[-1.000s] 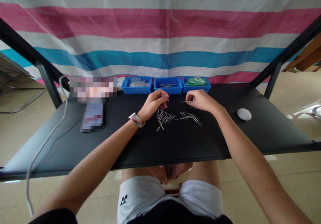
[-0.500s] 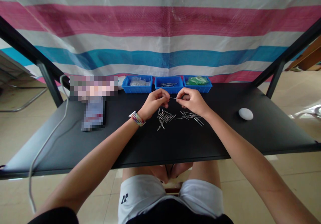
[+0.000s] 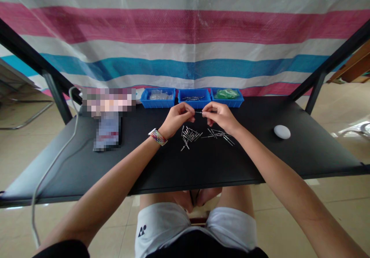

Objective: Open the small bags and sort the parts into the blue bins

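Observation:
Between my two hands a thin silver blind rivet point(image 3: 198, 112) is held level, its ends hidden by the fingertips. My left hand point(image 3: 181, 116) is closed in a pinch at its left end. At the right end, the thumb and fingers of my right hand point(image 3: 219, 115) are pinched on it too. Both hands hover over the table just in front of the blue bins. Below them lie two loose heaps of similar metal pieces, a denser left heap point(image 3: 190, 134) and a sparser right heap point(image 3: 219, 133).
Along the back of the black table point(image 3: 185, 173) stand a blue bin point(image 3: 158, 103) with clear bags, a middle bin point(image 3: 194, 104) with metal pins and a right bin point(image 3: 228, 102) with green bags. A white oval object point(image 3: 282, 132) lies right; a cable point(image 3: 54, 163) hangs left.
Both hands keep their pinch on the rivet; the fingers of my right hand have shifted very slightly. The view has moved a little. The heaps look the same.

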Available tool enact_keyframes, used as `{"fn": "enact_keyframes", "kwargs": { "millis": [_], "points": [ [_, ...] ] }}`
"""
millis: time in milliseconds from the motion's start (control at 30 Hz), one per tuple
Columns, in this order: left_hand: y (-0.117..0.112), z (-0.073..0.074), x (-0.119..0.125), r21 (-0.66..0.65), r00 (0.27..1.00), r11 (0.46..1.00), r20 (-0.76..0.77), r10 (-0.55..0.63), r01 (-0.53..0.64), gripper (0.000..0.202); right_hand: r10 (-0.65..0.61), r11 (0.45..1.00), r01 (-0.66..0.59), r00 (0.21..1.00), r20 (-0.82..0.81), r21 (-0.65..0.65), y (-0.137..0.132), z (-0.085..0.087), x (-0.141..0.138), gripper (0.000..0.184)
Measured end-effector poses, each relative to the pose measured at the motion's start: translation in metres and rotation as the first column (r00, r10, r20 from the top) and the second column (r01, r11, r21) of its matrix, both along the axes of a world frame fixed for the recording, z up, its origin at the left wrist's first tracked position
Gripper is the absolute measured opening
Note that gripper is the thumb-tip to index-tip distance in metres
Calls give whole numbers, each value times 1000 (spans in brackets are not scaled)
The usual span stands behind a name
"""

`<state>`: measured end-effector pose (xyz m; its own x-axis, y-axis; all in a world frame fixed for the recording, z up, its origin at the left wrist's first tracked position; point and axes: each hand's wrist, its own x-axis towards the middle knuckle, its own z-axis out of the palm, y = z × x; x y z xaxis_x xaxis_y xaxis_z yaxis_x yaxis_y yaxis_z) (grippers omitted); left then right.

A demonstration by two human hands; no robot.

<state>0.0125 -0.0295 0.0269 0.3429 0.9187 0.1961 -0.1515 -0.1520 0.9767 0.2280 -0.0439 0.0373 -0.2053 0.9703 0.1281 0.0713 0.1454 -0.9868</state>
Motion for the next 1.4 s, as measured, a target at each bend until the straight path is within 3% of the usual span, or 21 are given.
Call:
{"fn": "enact_keyframes", "kwargs": {
  "millis": [200,367,533,767,867,1000,1200,1300,1400],
  "points": [
    [0,1,0,29,1000,999,-13,19,-19,23,-18,979,-17,986,-168,-202,-1,-2,-2,35],
    [-3,4,0,25,1000,1000,-13,7,-7,20,12,963,-76,971,-241,-260,-1,-2,-4,38],
    [-3,6,0,6,1000,1000,-8,-2,2,18,-15,974,-44,967,-255,-223,-1,-1,-5,36],
    [-1,7,-4,-69,999,997,18,26,-25,18,-198,979,181,950,-242,-91,14,0,5,27],
    [0,7,-4,-91,999,995,25,30,-28,19,-223,974,226,963,-153,4,24,-2,8,29],
    [1,5,-4,-105,999,994,25,29,-26,18,-195,976,195,981,-8,96,30,-7,11,38],
    [2,5,-4,-93,999,996,30,19,-16,18,-109,983,74,970,217,166,22,-4,25,20],
    [2,7,-4,-88,999,996,27,21,-18,18,33,982,-115,882,470,147,16,6,36,16],
    [1,7,-4,-90,1000,996,20,18,-16,18,169,960,-275,710,684,48,8,15,42,10]
  ]
}}
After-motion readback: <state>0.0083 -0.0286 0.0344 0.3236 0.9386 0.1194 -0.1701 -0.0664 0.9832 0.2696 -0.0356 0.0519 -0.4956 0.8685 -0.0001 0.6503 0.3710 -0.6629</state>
